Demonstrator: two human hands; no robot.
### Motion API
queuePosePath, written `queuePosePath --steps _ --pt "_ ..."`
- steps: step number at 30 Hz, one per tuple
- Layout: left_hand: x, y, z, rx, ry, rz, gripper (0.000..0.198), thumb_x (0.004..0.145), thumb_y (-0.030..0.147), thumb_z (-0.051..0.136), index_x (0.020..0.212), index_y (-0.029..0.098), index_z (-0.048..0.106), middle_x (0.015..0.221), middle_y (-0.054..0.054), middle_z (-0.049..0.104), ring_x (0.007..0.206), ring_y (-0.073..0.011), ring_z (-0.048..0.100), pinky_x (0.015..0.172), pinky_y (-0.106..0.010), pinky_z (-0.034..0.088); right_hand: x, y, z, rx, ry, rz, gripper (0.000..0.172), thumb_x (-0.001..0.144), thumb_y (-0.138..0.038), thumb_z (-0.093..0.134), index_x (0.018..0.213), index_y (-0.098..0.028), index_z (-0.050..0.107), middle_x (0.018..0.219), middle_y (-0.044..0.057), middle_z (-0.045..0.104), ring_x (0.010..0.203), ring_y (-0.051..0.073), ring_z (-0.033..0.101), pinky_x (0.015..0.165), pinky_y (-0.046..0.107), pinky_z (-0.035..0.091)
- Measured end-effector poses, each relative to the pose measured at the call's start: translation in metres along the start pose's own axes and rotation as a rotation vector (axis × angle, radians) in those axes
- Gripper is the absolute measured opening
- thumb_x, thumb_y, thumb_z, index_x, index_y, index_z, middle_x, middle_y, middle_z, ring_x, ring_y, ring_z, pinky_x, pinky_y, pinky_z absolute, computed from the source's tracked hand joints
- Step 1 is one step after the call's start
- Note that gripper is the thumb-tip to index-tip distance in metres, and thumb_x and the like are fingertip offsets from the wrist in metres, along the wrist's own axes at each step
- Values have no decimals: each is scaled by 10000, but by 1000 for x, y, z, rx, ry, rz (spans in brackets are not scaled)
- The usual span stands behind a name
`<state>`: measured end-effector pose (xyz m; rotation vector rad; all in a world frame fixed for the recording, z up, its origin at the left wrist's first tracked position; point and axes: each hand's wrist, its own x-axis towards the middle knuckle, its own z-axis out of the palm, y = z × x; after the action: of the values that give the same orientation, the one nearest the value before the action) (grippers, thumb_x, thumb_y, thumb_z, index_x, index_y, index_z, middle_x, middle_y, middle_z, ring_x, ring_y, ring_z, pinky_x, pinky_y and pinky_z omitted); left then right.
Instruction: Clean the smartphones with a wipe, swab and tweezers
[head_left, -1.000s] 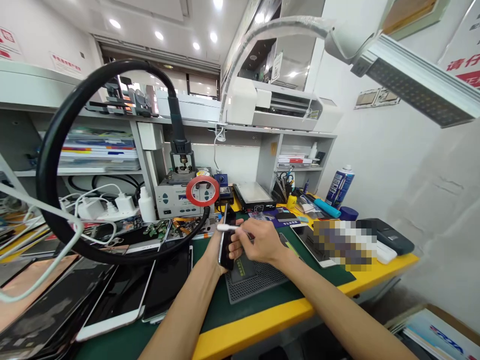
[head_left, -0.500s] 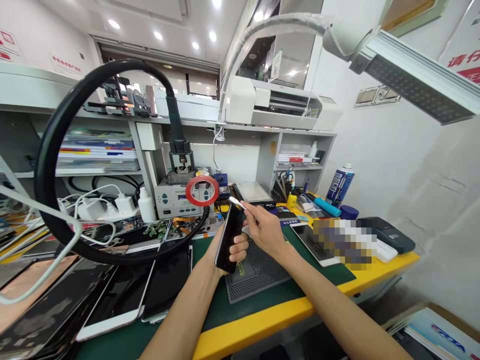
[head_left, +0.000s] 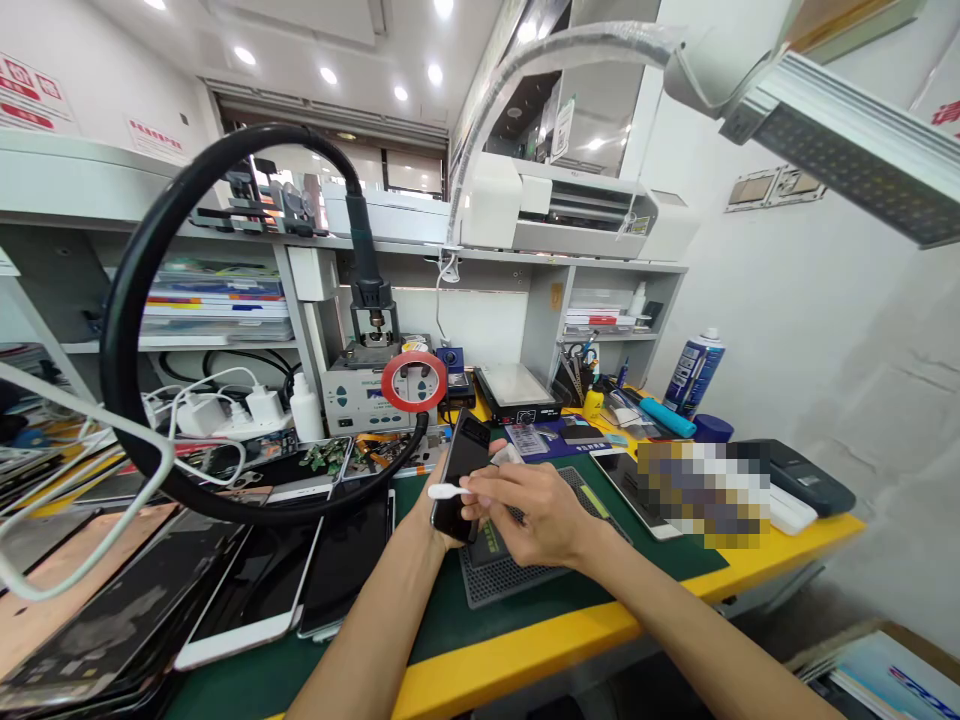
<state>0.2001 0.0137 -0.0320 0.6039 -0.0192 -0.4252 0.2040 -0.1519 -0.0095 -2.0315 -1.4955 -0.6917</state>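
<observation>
My left hand (head_left: 448,520) is closed around a black smartphone (head_left: 459,470), held tilted upright above the grey ribbed work mat (head_left: 517,570). My right hand (head_left: 529,510) pinches a small white plastic pry tool (head_left: 444,491), whose tip sticks out to the left across the phone's lower part. Both hands meet over the green desk mat (head_left: 450,620) near the bench middle.
Several phones and screens (head_left: 225,590) lie stacked at left. A black hose loop (head_left: 120,330), a rework station (head_left: 360,385) with red tape roll (head_left: 414,380), chargers, a spray can (head_left: 694,368) and a lamp head (head_left: 840,140) surround the work area. The yellow desk edge (head_left: 525,660) runs in front.
My right hand has brought the white tool down from the phone's top edge to its lower left side. The phone now tilts more to the right. The view shifted slightly.
</observation>
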Motion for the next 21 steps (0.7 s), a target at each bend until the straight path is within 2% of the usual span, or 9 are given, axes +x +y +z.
queuePosePath --steps 3,7,9,13,15,17,21 --pt "5 -2 -2 -4 -3 -8 442 914 449 494 1189 117 592 526 51 415 318 -66 336 306 -190 330 1 -11 -9 106 -54 -23 348 879 -132 530 1191 -238 644 1106 60 717 1089 205 645 832 297 531" --pt "7 -3 0 -13 -6 -1 402 924 416 479 1147 107 611 514 57 372 335 -62 331 321 -176 334 8 -16 -20 232 -122 10 307 887 -144 534 1138 -223 692 1089 42 732 1032 192 679 991 329 482" --pt "5 -3 3 -11 -7 7 378 920 410 484 1112 114 619 518 55 376 331 -61 320 318 -176 333 12 -10 -21 303 -146 62 299 898 -157 525 1129 -217 705 1019 41 750 972 189 699 948 323 509" --pt "-2 -1 11 3 -5 8 340 938 397 439 892 115 623 517 43 361 334 -47 290 297 -138 263 20 14 -16 329 -86 220 297 907 -185 514 1121 -212 717 994 38 756 826 183 714 694 270 555" --pt "-4 0 16 26 3 5 395 960 394 370 779 118 588 508 45 321 336 -42 260 291 -126 229 24 27 -14 271 -22 279 291 901 -194 521 1106 -213 727 1025 39 751 878 197 708 704 270 545" --pt "-5 1 21 64 22 10 434 973 403 308 787 123 581 518 47 307 342 -44 242 290 -128 214 29 37 -15 194 12 325 296 904 -199 517 1114 -224 724 992 33 757 870 199 706 716 274 534" --pt "-3 0 28 201 110 55 425 968 458 309 960 146 598 540 55 327 355 -57 244 301 -144 216 35 48 -21 -82 58 384 324 921 -221 507 1185 -242 693 964 48 755 795 201 690 674 273 494"
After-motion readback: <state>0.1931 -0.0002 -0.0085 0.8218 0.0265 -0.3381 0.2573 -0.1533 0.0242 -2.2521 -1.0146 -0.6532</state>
